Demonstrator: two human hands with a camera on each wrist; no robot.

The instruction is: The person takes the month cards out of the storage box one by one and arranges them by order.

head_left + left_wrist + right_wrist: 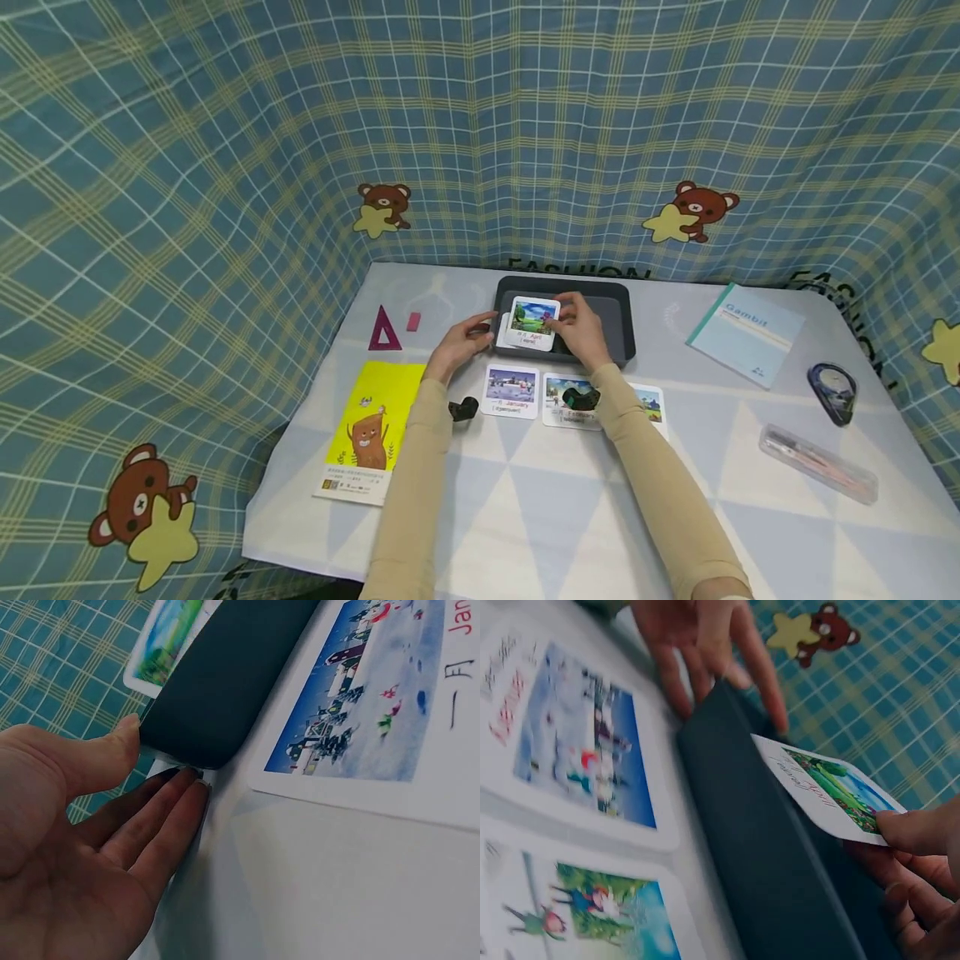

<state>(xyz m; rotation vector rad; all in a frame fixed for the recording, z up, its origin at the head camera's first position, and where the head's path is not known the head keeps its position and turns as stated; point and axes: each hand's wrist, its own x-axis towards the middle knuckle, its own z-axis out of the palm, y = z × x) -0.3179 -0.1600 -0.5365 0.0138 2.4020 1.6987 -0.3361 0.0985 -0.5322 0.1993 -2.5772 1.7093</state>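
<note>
My right hand (583, 332) pinches a picture card (534, 318) marked April by its right edge, thumb on the printed face. The card is tilted above the dark grey tray (618, 337). Another white card edge shows beneath it. At the tray's left end, my left hand (459, 343) touches the corner, its fingers (169, 832) fairly straight against the outside. In front of the tray lie the January card (510, 392) and the February card (555, 408). A third card (651, 402) is partly covered by my right sleeve.
On the left are a purple set square (385, 330), a pink eraser (413, 322) and a yellow booklet (367, 433). The right side holds a Gambit notebook (746, 333), a correction tape (832, 392) and a clear pencil case (817, 463). A plaid curtain (525, 142) hangs behind the table.
</note>
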